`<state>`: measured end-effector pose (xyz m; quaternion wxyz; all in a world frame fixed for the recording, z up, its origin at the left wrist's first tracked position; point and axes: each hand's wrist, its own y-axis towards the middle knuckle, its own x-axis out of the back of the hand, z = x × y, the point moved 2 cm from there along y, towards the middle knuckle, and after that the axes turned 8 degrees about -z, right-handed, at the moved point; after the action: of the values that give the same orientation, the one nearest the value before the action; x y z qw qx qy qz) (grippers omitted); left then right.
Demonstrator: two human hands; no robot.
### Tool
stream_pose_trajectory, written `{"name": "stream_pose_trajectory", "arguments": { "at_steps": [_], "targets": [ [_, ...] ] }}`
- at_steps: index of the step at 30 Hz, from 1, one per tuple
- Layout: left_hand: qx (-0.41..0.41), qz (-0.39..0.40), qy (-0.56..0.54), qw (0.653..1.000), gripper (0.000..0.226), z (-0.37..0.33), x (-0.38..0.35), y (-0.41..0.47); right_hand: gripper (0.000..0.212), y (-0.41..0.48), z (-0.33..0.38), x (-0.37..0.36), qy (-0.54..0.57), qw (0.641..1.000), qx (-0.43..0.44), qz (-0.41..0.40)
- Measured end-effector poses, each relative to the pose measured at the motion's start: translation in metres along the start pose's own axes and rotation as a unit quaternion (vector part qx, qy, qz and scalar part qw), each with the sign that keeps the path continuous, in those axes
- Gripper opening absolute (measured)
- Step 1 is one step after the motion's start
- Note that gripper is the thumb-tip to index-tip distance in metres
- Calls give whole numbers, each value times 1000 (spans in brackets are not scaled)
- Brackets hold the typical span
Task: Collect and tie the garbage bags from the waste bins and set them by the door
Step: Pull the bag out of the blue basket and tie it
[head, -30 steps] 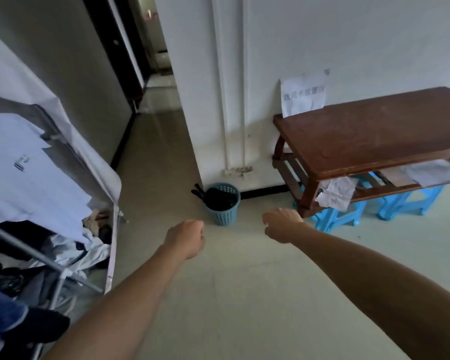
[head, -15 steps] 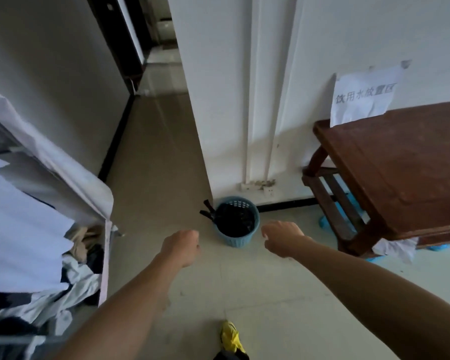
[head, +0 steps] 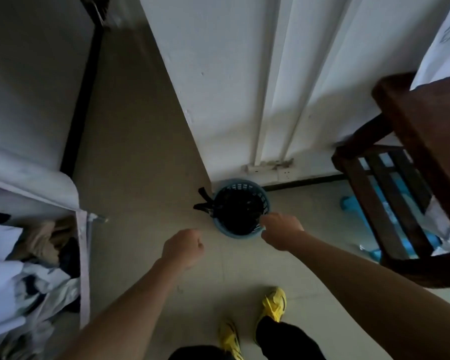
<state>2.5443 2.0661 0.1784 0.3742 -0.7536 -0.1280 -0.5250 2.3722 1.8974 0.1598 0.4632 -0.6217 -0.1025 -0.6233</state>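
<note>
A small blue mesh waste bin (head: pixel 238 182) stands on the floor against the white wall corner. A black garbage bag (head: pixel 238 211) lines it, and the bag's handles (head: pixel 204 203) stick out over the left rim. My right hand (head: pixel 281 231) hovers at the bin's front right rim with its fingers curled, the fingertips at the bag's edge; I cannot tell whether they pinch the plastic. My left hand (head: pixel 183 246) is a closed fist over the floor, a little to the left of the bin and in front of it, holding nothing.
A dark wooden table (head: pixel 426 120) juts in at the right, with blue stools (head: pixel 353 203) under it. A fabric wardrobe full of clothes (head: pixel 44 245) lines the left side. A corridor runs away at the upper left. My yellow shoes (head: pixel 274 304) stand just behind the bin.
I have stepped up to the bin and now look down on it. My right hand moved forward to the bin's rim; my left fist stayed beside it.
</note>
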Motion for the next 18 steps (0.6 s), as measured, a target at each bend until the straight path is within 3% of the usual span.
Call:
{"name": "stream_pose_trajectory", "arguments": {
  "at_steps": [6,9,12,15,18],
  "targets": [
    [114,20,-157,981,16,31,-113,118,34,122,-17,-102,20,999,-23,19],
    [167,11,-228,959,47,56,-184,186,36,184,-23,-166,26,999,-36,10],
    [161,-17,-302,939,68,75,-237,242,43,243,-27,-224,32,998,-43,-31],
    [108,-81,-394,909,41,87,-261,286,60,293,-32,-260,7,996,-7,-89],
    [62,-160,-401,900,22,103,-287,331,82,339,-35,-292,-12,991,47,-128]
  ]
}}
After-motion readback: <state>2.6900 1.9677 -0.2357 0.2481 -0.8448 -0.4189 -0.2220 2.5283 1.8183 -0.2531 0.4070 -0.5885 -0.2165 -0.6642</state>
